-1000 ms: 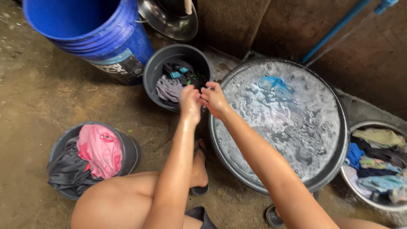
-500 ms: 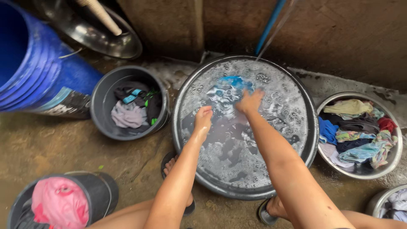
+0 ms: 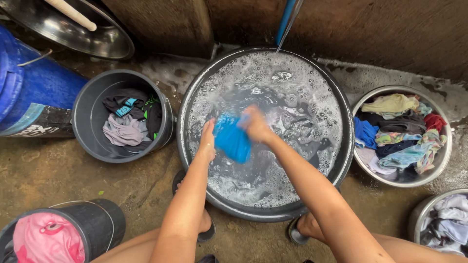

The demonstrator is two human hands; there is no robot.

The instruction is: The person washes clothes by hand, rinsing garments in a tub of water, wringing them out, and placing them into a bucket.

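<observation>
Gripping a blue cloth [image 3: 232, 139] over the soapy basin [image 3: 341, 160], left hand [image 3: 207, 141] and right hand [image 3: 256, 124] fingers closed on it.

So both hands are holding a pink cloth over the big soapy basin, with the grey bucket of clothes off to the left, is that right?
Not quite: the cloth is blue, not pink, as the head view shows. The left hand and right hand do both hold it over the big soapy basin, and the grey bucket of clothes does stand to the left.
</observation>
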